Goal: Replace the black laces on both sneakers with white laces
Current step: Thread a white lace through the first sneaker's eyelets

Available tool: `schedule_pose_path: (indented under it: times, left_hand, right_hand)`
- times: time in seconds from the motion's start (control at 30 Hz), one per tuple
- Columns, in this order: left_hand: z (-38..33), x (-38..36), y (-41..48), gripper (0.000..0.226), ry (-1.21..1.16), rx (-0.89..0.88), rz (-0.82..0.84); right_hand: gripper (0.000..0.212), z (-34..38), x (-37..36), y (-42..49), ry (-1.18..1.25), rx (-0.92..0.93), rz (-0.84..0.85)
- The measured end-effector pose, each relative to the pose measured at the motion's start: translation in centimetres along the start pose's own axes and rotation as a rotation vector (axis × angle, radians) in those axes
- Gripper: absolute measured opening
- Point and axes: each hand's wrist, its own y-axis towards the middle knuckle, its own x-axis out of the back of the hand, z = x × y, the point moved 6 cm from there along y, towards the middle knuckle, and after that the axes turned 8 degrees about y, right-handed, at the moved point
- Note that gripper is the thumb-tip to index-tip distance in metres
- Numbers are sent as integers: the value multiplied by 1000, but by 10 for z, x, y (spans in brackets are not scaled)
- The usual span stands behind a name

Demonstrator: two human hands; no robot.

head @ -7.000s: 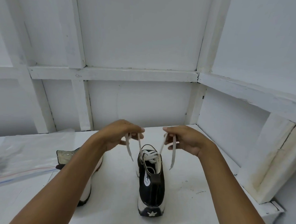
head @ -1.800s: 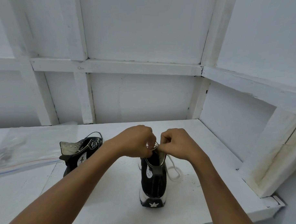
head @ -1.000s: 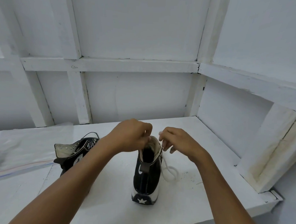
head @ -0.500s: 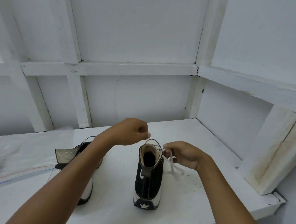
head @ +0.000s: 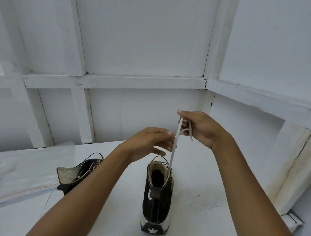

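A black high-top sneaker [head: 157, 197] stands upright on the white table [head: 200, 216], heel toward me. A white lace [head: 174, 148] runs taut from its top right eyelet up to my right hand [head: 200, 130], which grips the lace end above the shoe. My left hand [head: 148, 142] hovers just left of the lace with relaxed fingers, its fingertips at the strand. The second black sneaker [head: 78, 173] lies to the left with its tongue flopped open, partly hidden behind my left forearm.
A clear plastic bag [head: 17, 174] lies flat on the table's left side. White framed walls close in at the back and on the right. The table's right edge ends near a worn white post [head: 294, 168].
My right hand has risen from beside the shoe and drawn the white lace up taut. My left hand has uncurled and moved right to the strand.
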Motion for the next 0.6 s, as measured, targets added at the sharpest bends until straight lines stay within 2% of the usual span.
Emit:
schedule_pose_path:
  times: [0.1, 0.23, 0.33, 0.43, 0.6]
  left_hand:
    - [-10, 4, 4, 23, -94, -48, -10]
    - [-13, 7, 6, 21, 114, -74, -5]
    - [-16, 2, 7, 11, 103, -83, 24]
    - [-17, 4, 8, 11, 88, -71, -10]
    - [-2, 21, 7, 18, 198, 12, -123]
  right_hand:
    - [39, 1, 4, 0, 41, 9, -23]
    - [37, 0, 6, -1, 70, 17, -26]
    - [34, 5, 4, -2, 92, 39, -17]
    - [30, 12, 2, -5, 237, 41, -17]
    - [23, 10, -1, -8, 491, 39, -19]
